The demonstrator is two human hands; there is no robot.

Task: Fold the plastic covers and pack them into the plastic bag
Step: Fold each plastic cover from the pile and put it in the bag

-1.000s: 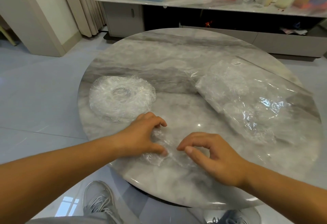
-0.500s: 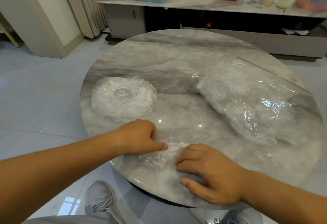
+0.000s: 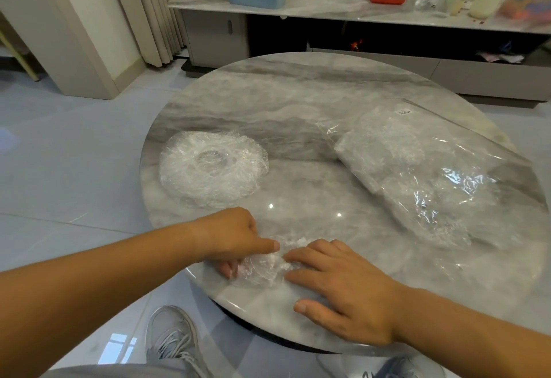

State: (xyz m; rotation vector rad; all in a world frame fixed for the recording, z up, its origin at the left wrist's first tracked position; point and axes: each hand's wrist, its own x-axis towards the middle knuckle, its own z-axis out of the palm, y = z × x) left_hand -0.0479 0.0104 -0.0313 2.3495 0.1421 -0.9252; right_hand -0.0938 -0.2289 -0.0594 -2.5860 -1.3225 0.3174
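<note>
Bunched tighter now, cover (image 3: 262, 268) between hands: left hand (image 3: 229, 237) pinches, right hand (image 3: 348, 294) presses flat.

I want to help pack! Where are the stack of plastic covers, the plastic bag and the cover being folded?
stack of plastic covers (image 3: 213, 165): head view, its sunken middle.
plastic bag (image 3: 417, 174): head view, middle of its clear film.
cover being folded (image 3: 265, 267): head view, its crumpled middle.

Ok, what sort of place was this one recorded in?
Most likely a home living room: a round marble-look table, a long low cabinet against the wall with household odds and ends on top, and pleated curtains hanging down to a tiled floor.
</note>
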